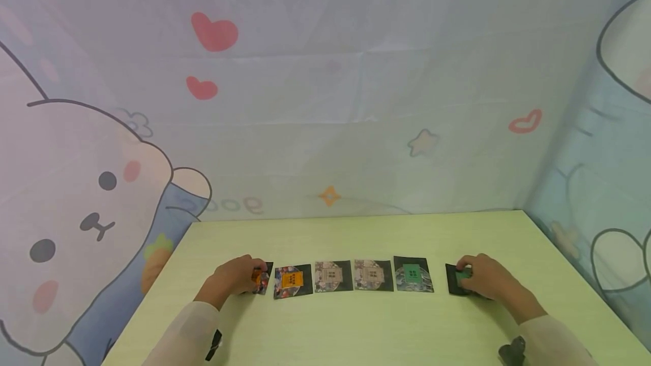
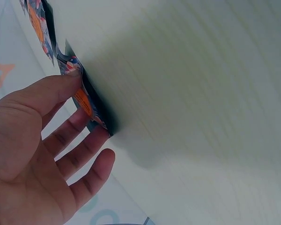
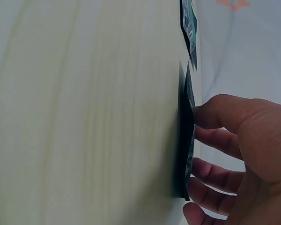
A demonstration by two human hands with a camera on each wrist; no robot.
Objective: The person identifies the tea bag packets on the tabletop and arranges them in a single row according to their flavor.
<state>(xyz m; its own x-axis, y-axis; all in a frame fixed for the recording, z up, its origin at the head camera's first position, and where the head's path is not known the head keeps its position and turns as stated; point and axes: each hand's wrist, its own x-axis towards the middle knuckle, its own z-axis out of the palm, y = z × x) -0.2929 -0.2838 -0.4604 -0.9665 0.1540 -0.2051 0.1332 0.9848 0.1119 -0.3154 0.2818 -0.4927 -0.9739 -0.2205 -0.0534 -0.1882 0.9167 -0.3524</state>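
At the left end of a row of flat square sachets, my left hand (image 1: 235, 278) holds a dark sachet with an orange label (image 1: 263, 282). In the left wrist view its thumb lies on the printed face and fingers reach the far edge of the sachet (image 2: 84, 101). My right hand (image 1: 487, 278) grips a dark sachet with a green label (image 1: 452, 281) at the right end; in the right wrist view this sachet (image 3: 189, 140) appears edge-on. Between the hands lie an orange-labelled sachet (image 1: 292, 282), two beige-labelled sachets (image 1: 333, 276) and a green-labelled one (image 1: 413, 274).
The pale wooden table (image 1: 351, 332) ends at a hanging cloth (image 1: 325, 100) printed with hearts, stars and a cartoon animal; cloth also hangs at both sides. A dark strap end (image 1: 214, 345) shows by the left sleeve, and a dark object (image 1: 512, 351) by the right sleeve.
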